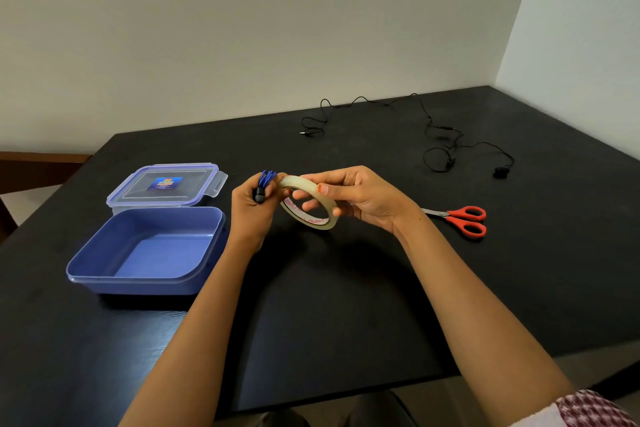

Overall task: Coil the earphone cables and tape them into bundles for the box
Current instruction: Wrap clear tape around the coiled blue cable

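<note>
Coiled blue earphone cable (267, 179) and tape roll (309, 203) held just right of the open box (147, 250).
Left hand (250, 206) grips the coil; right hand (360, 198) holds the roll, touching it.

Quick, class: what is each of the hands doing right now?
The left hand grips the coiled blue earphone cable.
The right hand holds the tape roll.

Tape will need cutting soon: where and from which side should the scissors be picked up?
Grip the scissors by the red handle loops, from above at their right end. They lie flat on the table, loops clear, blades pointing left toward the right hand.
</note>
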